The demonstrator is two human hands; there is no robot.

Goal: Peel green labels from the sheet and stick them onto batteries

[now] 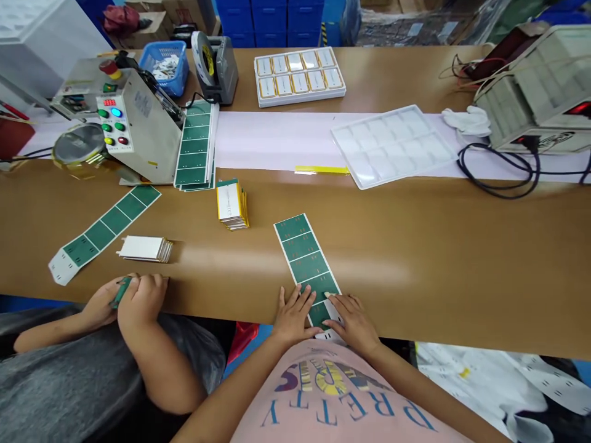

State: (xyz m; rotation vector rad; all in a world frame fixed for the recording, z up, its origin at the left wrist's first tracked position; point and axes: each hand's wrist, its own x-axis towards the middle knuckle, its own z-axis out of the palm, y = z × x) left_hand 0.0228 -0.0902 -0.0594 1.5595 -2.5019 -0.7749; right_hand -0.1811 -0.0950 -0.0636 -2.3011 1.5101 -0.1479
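A long strip of green labels on white backing lies on the brown table, running from the middle toward the near edge. My left hand rests flat on the strip's near end, fingers spread. My right hand lies on the same end from the right, its fingertips pressing on a label. Neither hand holds anything lifted. A small stack of white and yellow flat cells stands beyond the strip to the left.
A co-worker's hands at the left edge hold a green piece, beside a white stack and another green strip. Farther back are a button machine, a tape dispenser, a filled tray, an empty tray and black cables.
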